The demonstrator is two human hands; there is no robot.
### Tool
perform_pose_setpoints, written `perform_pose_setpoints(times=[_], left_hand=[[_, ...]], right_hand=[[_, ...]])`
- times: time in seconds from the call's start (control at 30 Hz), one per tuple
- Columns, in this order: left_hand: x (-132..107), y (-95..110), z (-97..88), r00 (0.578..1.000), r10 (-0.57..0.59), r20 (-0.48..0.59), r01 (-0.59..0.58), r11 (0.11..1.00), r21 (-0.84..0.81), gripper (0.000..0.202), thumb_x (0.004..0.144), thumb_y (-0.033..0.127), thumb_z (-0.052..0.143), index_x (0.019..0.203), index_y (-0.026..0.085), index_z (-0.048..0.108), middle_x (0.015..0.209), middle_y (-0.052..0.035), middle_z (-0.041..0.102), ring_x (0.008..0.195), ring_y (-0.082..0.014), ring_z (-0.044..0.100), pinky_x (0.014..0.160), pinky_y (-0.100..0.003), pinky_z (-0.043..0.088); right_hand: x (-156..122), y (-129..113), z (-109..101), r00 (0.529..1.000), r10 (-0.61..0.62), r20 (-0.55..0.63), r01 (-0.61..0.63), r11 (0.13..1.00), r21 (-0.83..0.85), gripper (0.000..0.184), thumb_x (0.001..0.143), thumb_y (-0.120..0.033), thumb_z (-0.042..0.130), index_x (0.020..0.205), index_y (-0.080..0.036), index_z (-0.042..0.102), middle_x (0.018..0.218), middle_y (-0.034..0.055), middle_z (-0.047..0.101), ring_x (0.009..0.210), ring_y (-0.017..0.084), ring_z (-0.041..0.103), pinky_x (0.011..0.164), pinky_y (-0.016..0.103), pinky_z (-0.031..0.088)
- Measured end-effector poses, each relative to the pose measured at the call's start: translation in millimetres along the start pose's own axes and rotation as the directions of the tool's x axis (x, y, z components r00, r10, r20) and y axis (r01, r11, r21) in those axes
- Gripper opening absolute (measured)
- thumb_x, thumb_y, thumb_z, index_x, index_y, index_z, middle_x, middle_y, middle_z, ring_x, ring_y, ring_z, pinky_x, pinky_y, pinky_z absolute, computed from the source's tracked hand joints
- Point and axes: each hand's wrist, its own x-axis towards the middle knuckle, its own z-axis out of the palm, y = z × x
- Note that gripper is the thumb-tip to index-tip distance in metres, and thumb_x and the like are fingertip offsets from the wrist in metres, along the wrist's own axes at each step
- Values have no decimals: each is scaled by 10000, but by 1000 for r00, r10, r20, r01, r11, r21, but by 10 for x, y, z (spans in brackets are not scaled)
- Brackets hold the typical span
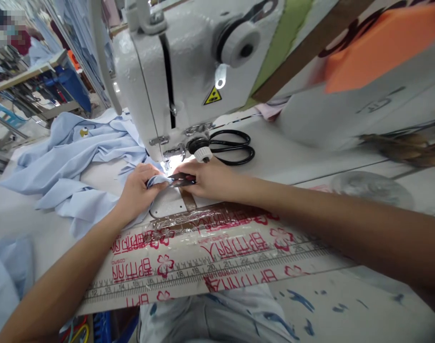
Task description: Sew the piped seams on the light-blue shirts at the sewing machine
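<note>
My left hand point(138, 188) is closed on a folded edge of light blue fabric point(155, 180), just in front of the sewing machine's lit needle area point(167, 164). The rest of the light blue cloth point(92, 155) spreads over the table to the left. In my right hand point(206, 178) is a pair of dark thread snips point(183, 178), the blades pointing left at the fabric edge. The fingers partly cover the snips, and whether the blades touch the cloth is hard to tell. Both hands are close together below the machine head point(192, 71).
Black-handled scissors point(235, 147) lie behind my right hand. A printed measuring scale point(210, 267) runs along the table's front edge. More blue cloth point(10, 262) is at lower left. An orange piece point(381, 47) hangs at upper right. Behind at left stands another worktable point(27, 78).
</note>
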Motion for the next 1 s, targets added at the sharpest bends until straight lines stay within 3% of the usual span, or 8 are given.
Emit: perform_pose_setpoints(times=[0.13,0.33,0.5,0.7,1.0], left_hand=[[-7,7,-9,998,40,-46,-37,997,72,66,780,216,552,740,167,573,760,-16,589,766,-146,515,723,-292,412],[0,16,-23,992,123,-21,-119,981,155,68,766,144,536,714,163,576,787,-22,611,814,-158,519,771,-304,425],[-10,8,-10,975,218,-36,-210,967,147,54,784,163,552,773,161,605,817,-29,610,837,-157,502,784,-300,427],[-17,-15,8,964,264,-42,-256,957,136,73,801,151,543,789,162,615,813,-32,605,842,-153,507,779,-295,431],[-21,3,28,950,303,-77,-285,940,185,77,795,130,543,757,161,602,777,-30,599,806,-150,509,743,-288,440]], right_hand=[[30,-6,20,999,31,37,-29,998,-56,142,714,-214,567,837,-183,630,791,18,655,721,168,575,551,251,296],[7,24,-15,999,46,11,-46,999,20,131,768,-271,572,839,-179,633,789,23,655,730,161,568,617,259,337],[-23,52,-46,999,-32,1,32,995,92,150,797,-284,552,829,-160,630,752,27,648,702,151,560,636,264,354],[-33,32,-27,997,-42,-58,51,985,162,139,767,-244,545,840,-163,631,757,15,646,674,134,554,629,252,352],[-23,1,-47,999,-18,-41,20,998,63,100,693,-201,565,777,-171,610,715,1,629,631,135,525,596,252,336]])
